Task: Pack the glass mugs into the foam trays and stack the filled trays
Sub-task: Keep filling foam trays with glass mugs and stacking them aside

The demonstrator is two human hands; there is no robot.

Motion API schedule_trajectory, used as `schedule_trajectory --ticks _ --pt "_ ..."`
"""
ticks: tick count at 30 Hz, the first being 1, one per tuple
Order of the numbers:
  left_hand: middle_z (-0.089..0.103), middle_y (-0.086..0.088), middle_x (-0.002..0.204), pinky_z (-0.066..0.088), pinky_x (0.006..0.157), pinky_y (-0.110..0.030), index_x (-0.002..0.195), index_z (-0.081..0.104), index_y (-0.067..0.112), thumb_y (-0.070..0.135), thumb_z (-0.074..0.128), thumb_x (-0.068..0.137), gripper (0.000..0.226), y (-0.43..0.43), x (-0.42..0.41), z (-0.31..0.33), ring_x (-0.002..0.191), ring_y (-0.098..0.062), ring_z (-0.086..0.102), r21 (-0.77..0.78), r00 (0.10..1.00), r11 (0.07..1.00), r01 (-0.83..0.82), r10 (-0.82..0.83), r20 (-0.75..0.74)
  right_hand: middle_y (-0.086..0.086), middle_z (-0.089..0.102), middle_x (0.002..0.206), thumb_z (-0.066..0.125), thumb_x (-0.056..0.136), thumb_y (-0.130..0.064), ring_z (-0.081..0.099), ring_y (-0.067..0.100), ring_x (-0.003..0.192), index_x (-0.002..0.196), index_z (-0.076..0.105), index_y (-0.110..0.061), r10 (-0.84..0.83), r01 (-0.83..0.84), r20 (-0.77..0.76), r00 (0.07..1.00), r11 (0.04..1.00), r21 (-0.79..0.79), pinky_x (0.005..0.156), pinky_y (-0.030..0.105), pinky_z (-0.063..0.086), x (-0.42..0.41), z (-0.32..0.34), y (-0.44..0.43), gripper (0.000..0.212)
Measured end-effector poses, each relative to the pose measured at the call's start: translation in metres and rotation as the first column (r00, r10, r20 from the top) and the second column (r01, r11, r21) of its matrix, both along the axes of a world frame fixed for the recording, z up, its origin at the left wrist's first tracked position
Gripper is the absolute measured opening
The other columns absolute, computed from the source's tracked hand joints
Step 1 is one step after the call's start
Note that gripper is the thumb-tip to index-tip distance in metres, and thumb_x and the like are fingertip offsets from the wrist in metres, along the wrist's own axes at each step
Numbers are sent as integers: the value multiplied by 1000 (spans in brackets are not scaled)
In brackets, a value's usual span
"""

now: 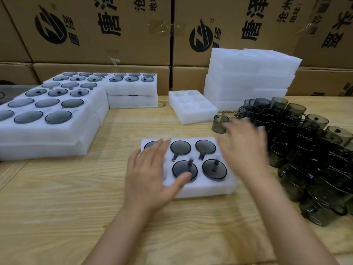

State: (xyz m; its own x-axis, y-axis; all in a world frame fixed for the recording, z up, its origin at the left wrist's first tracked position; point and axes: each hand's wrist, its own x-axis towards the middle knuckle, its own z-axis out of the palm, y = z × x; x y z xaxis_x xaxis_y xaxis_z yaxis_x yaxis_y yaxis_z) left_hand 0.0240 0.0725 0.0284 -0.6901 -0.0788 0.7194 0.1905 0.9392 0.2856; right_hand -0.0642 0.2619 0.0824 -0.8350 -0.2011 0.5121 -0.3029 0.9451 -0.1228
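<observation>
A white foam tray (pixel 207 186) lies on the wooden table in front of me, its pockets holding smoky grey glass mugs (pixel 180 147) bottom up. My left hand (pixel 150 175) lies flat on the tray's left side, fingers straight, covering the left pockets. My right hand (pixel 246 148) hovers blurred above the tray's right edge with fingers spread, holding nothing. A heap of loose dark glass mugs (pixel 305 150) lies to the right. An empty foam tray (pixel 193 116) sits behind.
Stacks of filled foam trays (pixel 47 134) stand at the left, with another filled stack (pixel 131 102) behind them. A pile of empty foam trays (pixel 248 73) rises at the back right. Cardboard boxes (pixel 114 35) wall off the far side. Bare table (pixel 66 207) lies near me.
</observation>
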Motion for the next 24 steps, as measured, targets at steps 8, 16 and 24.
schedule_trajectory --ticks 8,16,24 --pt "63 1 114 46 86 -26 113 53 23 43 45 89 33 -37 -12 5 102 -12 60 876 955 381 294 -90 -282 24 33 141 51 83 -62 21 46 133 126 48 -8 -655 607 328 681 755 248 104 60 29 -23 17 121 69" --pt "59 -16 121 48 91 -40 120 46 15 40 40 100 33 -70 -23 -14 109 -31 61 906 977 -371 205 21 -212 20 55 123 56 90 -39 46 40 119 123 58 -16 -627 533 365 688 779 331 103 56 34 -46 9 132 40" --pt "64 -8 99 48 76 -29 117 49 15 17 44 99 19 -61 -29 -17 91 -22 61 981 983 -71 181 -24 -183 22 49 127 65 85 -30 42 41 118 109 68 -15 -331 342 139 933 937 -69 105 52 30 -18 17 92 28"
